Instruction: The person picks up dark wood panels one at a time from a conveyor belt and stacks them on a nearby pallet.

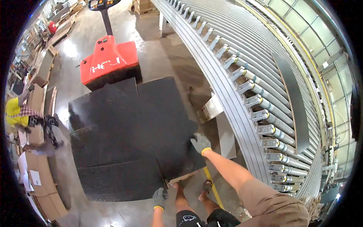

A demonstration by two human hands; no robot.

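In front of me lies a low stack of black panels point(124, 125), laid side by side with seams between them. Both my hands wear grey gloves with yellow cuffs. My right hand point(200, 143) is at the right edge of the panels, its fingers stretched out toward their top; whether it presses on them I cannot tell. At the near edge, close to a panel corner, my left hand point(159, 198) has its fingers apart and holds nothing I can see. On the roller conveyor point(261, 90) to the right rests a long narrow black board point(293, 102).
A red pallet truck point(109, 60) stands at the far end of the stack. A person in a yellow vest point(17, 112) is at the left beside brown boards point(41, 178). A grey panel point(226, 136) leans under the conveyor frame. A yellow line point(213, 185) crosses the floor by my feet.
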